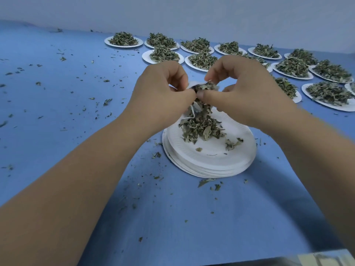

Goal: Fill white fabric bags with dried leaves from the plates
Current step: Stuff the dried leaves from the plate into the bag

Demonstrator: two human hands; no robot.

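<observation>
A stack of white paper plates (211, 160) lies in the middle of the blue table, with a loose pile of dried green leaves (199, 125) on the top plate. Above it my left hand (163, 93) grips the rim of a small white fabric bag (193, 87); most of the bag is hidden behind my fingers, and its drawstring (189, 117) hangs below. My right hand (242, 91) pinches a clump of dried leaves (206, 87) at the bag's mouth. Leaves trail from between my hands down to the pile.
Several white plates heaped with dried leaves (124, 40) stand in rows along the back and right (328, 93). Leaf crumbs (107, 101) are scattered over the blue tabletop (57, 83). A grey wall rises behind the table. A dark object (317, 259) shows at the bottom right edge.
</observation>
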